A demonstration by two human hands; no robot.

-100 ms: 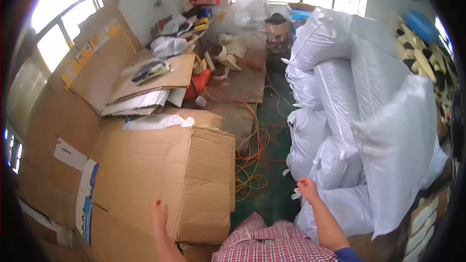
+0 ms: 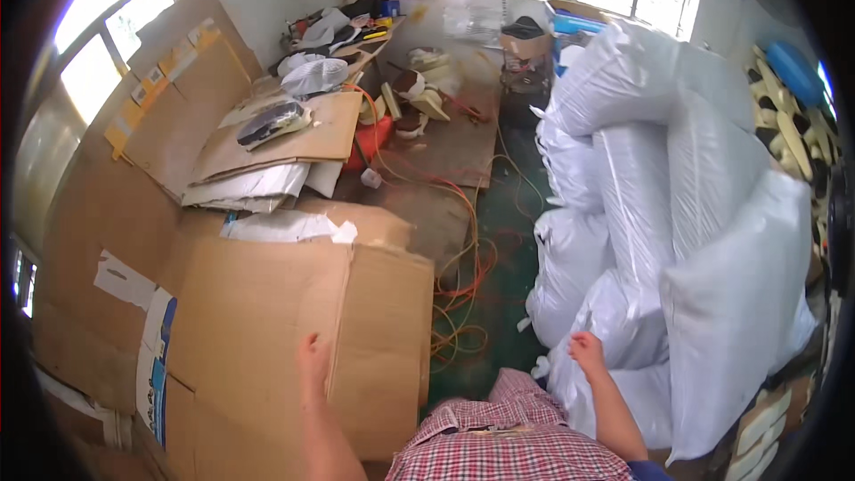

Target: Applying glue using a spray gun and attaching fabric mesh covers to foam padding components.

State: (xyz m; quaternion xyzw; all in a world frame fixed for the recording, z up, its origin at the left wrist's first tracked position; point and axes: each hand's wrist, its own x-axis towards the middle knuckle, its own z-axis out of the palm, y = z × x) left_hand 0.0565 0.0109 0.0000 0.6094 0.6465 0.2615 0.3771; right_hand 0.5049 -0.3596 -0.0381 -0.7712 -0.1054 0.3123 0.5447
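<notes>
Cardboard box: big brown cardboard box (image 2: 267, 338) fills the lower left, its flat top under the left grip.
Left grip: the left hand (image 2: 313, 358) lies flat on the box top by a crease, fingers spread and unclenched — it grasps nothing.
Label: a white and blue label (image 2: 153, 365) sticks to the box, left of that grip.
Cardboard sheets: more cardboard sheets (image 2: 267, 138) are stacked beyond the box, well above the left grip.
Cable: an orange cable (image 2: 463, 276) loops over the green floor (image 2: 508, 240) between the two grips.
Shirt: a red checked shirt (image 2: 508, 436) shows at the lower edge.
Right grip: the right hand (image 2: 586, 349) touches a white sack; whether it pinches the fabric, I cannot tell.
Sacks: white sacks (image 2: 677, 205) are piled high — rising above and right of the right grip.
</notes>
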